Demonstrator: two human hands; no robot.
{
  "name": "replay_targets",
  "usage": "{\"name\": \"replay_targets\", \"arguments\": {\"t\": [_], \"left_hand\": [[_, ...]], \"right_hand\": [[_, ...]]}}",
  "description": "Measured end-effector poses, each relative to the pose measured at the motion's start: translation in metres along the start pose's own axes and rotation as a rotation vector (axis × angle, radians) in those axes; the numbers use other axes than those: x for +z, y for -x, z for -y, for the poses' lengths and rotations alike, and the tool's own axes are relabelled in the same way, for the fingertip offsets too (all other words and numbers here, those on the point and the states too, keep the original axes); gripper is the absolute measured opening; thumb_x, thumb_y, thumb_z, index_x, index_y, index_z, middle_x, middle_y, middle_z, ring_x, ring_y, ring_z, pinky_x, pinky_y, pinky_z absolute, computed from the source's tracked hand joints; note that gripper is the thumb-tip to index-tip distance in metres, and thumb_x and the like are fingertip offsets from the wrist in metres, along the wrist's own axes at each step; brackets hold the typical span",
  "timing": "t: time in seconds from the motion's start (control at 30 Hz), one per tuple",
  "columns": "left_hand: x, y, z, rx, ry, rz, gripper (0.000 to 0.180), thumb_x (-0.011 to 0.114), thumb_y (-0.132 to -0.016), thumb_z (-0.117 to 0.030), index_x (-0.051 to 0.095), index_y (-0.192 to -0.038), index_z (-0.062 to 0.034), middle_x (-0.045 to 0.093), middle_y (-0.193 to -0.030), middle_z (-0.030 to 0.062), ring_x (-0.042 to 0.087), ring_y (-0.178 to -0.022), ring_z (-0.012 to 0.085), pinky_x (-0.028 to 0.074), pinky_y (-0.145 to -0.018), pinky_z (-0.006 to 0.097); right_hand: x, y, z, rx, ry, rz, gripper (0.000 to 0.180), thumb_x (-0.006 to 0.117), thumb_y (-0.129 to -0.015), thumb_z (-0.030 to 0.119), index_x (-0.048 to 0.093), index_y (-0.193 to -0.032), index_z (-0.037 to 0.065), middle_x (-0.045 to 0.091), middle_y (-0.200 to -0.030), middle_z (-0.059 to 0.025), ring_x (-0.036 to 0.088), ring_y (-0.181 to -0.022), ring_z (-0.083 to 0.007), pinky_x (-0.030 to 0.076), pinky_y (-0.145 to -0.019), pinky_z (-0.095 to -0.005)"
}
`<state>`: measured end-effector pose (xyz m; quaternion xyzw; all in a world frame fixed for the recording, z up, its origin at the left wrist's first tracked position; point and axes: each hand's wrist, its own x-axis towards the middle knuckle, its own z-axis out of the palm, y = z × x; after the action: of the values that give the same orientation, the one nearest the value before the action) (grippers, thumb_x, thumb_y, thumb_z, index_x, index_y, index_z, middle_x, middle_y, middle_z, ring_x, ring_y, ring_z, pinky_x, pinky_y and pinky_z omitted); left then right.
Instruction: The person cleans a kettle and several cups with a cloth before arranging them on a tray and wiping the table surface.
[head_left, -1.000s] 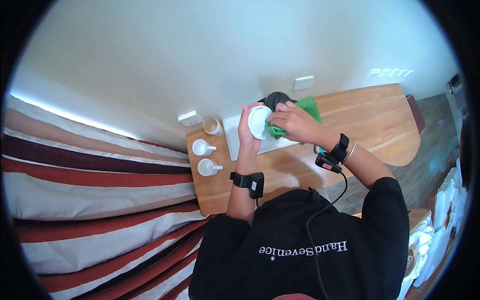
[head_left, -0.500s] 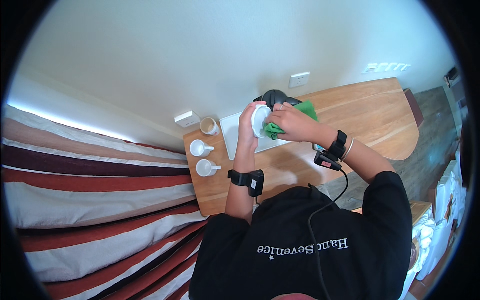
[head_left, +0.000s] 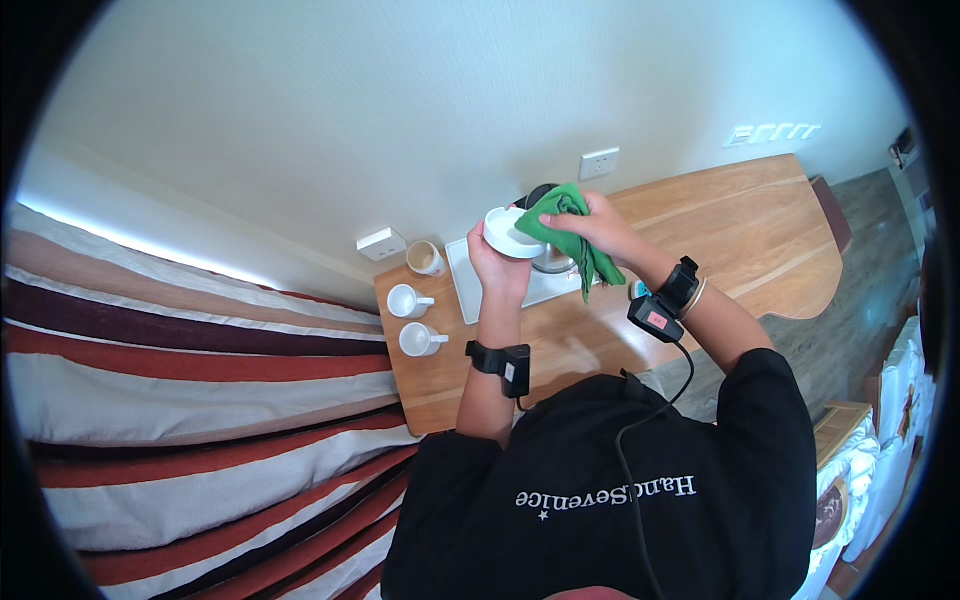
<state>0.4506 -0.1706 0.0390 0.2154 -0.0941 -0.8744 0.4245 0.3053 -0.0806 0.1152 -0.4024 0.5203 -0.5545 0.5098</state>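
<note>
My left hand [head_left: 497, 270] grips a white, shallow round dish [head_left: 506, 238] from below, tilted so that its hollow shows. A green cloth [head_left: 570, 238] is bunched in my right hand [head_left: 608, 226], its upper part touching the right side of the dish and its loose end hanging down. Both hands are raised over a white rectangular tray [head_left: 466, 286]. Behind the dish and cloth, a kettle with a black top [head_left: 543, 192] and shiny metal body is mostly hidden.
Three white cups stand at the table's left end: one near the wall [head_left: 426, 259], a middle mug [head_left: 408, 301] and a nearer mug [head_left: 421, 340]. The wooden table [head_left: 730, 230] runs right along the wall. A striped curtain [head_left: 220, 400] hangs at left. Wall sockets [head_left: 599, 163] sit behind.
My left hand has turned the dish flatter. My right hand has drawn back to the right from the hollow, and more of the green cloth hangs loose.
</note>
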Motion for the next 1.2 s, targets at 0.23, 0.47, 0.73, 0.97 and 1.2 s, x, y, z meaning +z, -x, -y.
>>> {"name": "replay_targets", "arguments": {"t": [0.23, 0.47, 0.73, 0.97, 1.2], "left_hand": [[0.009, 0.01, -0.007, -0.183, 0.27, 0.038, 0.05, 0.029, -0.101, -0.041, 0.051, -0.126, -0.0036, 0.051, -0.134, 0.0183, 0.047, -0.127, 0.0382, 0.038, -0.105, 0.06], [-0.007, -0.002, -0.002, -0.01, 0.207, -0.03, 0.05, 0.035, -0.101, -0.045, 0.048, -0.129, -0.0063, 0.051, -0.129, 0.0179, 0.048, -0.122, 0.0391, 0.041, -0.103, 0.061], [-0.001, 0.0, 0.002, 0.0, 0.213, 0.097, 0.06, 0.052, -0.095, -0.051, 0.045, -0.136, -0.0076, 0.05, -0.135, 0.0164, 0.046, -0.128, 0.0359, 0.042, -0.106, 0.057], [0.015, 0.017, 0.001, 0.02, 0.029, 0.315, 0.071, 0.054, -0.093, -0.054, 0.035, -0.147, -0.012, 0.042, -0.146, 0.0129, 0.042, -0.134, 0.0324, 0.038, -0.111, 0.055], [0.039, 0.031, 0.018, 0.08, -0.177, 0.35, 0.069, 0.048, -0.095, -0.058, 0.026, -0.152, -0.0263, 0.042, -0.147, 0.0056, 0.04, -0.136, 0.027, 0.034, -0.11, 0.05]], "right_hand": [[-0.009, 0.005, 0.014, -0.065, -0.021, -0.1, 0.026, 0.072, -0.088, 0.02, 0.064, -0.103, 0.0, 0.068, -0.085, -0.0056, 0.064, -0.072, -0.0109, 0.051, -0.064, -0.0265], [-0.014, 0.007, 0.004, -0.153, 0.222, 0.061, 0.023, 0.072, -0.087, 0.017, 0.068, -0.107, 0.005, 0.066, -0.081, 0.0003, 0.057, -0.07, -0.0063, 0.047, -0.062, -0.0238], [-0.009, -0.008, -0.007, -0.294, 0.173, 0.002, 0.031, 0.071, -0.087, 0.015, 0.067, -0.116, 0.006, 0.069, -0.095, -0.0019, 0.061, -0.084, -0.0078, 0.05, -0.074, -0.0254], [-0.01, -0.01, 0.004, -0.435, 0.189, -0.144, 0.03, 0.071, -0.086, 0.014, 0.066, -0.113, 0.004, 0.067, -0.11, -0.0051, 0.061, -0.103, -0.0142, 0.048, -0.09, -0.0295], [-0.005, -0.012, -0.005, -0.661, 0.697, -0.242, 0.03, 0.068, -0.074, 0.006, 0.068, -0.105, 0.004, 0.065, -0.117, -0.0067, 0.056, -0.11, -0.0264, 0.042, -0.1, -0.0385]]}}
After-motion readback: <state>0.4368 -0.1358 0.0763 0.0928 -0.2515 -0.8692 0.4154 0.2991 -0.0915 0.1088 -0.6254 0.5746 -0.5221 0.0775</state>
